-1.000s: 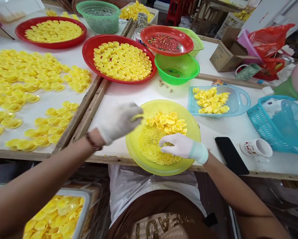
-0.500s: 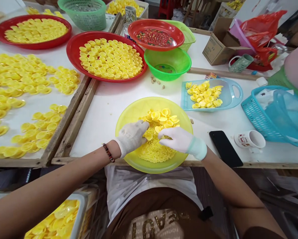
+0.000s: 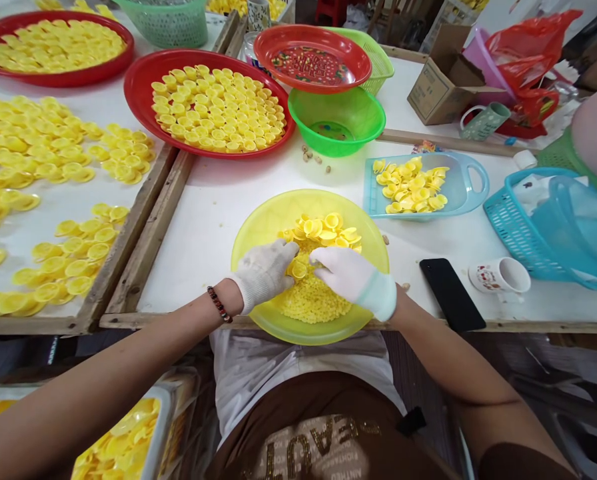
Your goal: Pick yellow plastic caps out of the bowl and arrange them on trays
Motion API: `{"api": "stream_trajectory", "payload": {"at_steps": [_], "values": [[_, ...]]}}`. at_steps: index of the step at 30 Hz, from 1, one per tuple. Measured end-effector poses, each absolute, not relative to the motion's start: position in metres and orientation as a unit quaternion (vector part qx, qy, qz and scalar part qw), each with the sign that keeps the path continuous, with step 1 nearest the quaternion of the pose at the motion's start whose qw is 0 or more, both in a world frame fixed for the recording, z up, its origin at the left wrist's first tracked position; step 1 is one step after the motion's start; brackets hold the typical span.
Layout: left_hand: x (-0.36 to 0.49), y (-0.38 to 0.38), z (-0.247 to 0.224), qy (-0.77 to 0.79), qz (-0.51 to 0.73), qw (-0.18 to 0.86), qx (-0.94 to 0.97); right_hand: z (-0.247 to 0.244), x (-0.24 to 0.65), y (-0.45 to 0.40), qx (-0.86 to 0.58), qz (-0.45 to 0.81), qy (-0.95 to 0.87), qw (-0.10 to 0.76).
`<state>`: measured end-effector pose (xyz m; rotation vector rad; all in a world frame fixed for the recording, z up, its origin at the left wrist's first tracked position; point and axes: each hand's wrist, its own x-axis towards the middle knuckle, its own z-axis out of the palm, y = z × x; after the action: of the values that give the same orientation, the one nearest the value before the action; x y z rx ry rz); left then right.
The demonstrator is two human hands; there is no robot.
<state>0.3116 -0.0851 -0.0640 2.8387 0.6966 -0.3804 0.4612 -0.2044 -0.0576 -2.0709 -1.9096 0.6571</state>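
A yellow bowl [image 3: 248, 227] stands in front of me at the table's near edge. In it, small yellow plastic cups [image 3: 331, 230] are heaped at the far side, and tiny yellow beads or pellets [image 3: 311, 303] fill the near side. My left hand [image 3: 266, 270], in a white knit glove, is closed around one small yellow cup [image 3: 298, 269] above the pellets. Close by on its right, my right hand [image 3: 353, 277], in a white glove with a pale green cuff, has its fingers pinched together; anything between them is hidden.
Red trays [image 3: 143, 100] of yellow cups stand at the back left, and more loose cups [image 3: 53, 267] cover the left table. Behind the bowl is a green basin [image 3: 336, 123]. A blue scoop tray [image 3: 458, 187], black phone [image 3: 451, 293], mug [image 3: 501, 275] and blue basket [image 3: 518, 233] lie rightward.
My right hand has moved slightly left, and its fingertips are now closer to the cup at my left hand. My left hand is almost still. The view has shifted a little.
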Motion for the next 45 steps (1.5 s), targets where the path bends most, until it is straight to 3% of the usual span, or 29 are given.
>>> {"api": "stream_trajectory", "payload": {"at_steps": [4,7,12,15,18,21,24,27,30,37,45], "values": [[0.316,-0.085,-0.064,0.197,-0.123,0.091,0.968,-0.052,0.469,-0.222,-0.710,0.260,-0.651,0.062],[0.311,-0.083,-0.061,0.178,-0.044,0.150,0.971,-0.048,0.468,-0.228,-0.713,0.246,-0.655,0.047],[0.292,-0.089,-0.057,0.171,0.113,0.295,0.933,-0.041,0.462,-0.223,-0.719,0.232,-0.624,0.201],[0.285,-0.095,-0.060,0.161,0.162,0.313,0.922,-0.036,0.457,-0.217,-0.703,0.254,-0.598,0.287],[0.275,-0.095,-0.058,0.163,0.210,0.317,0.910,-0.035,0.455,-0.215,-0.687,0.290,-0.585,0.318],[0.256,-0.083,-0.047,0.195,0.257,0.286,0.902,-0.042,0.455,-0.217,-0.689,0.302,-0.606,0.259],[0.226,-0.051,-0.031,0.262,0.268,0.213,0.902,-0.059,0.455,-0.214,-0.694,0.268,-0.657,0.121],[0.185,0.001,-0.021,0.389,0.257,0.126,0.876,-0.071,0.447,-0.207,-0.685,0.258,-0.681,0.018],[0.130,0.057,-0.015,0.538,0.213,0.042,0.814,-0.071,0.438,-0.201,-0.642,0.288,-0.710,-0.027],[0.012,0.130,-0.028,0.609,0.081,-0.004,0.789,-0.069,0.436,-0.199,-0.583,0.411,-0.700,-0.020],[-0.017,0.123,-0.051,0.602,0.023,0.045,0.797,-0.070,0.438,-0.197,-0.575,0.429,-0.696,0.020]]}}
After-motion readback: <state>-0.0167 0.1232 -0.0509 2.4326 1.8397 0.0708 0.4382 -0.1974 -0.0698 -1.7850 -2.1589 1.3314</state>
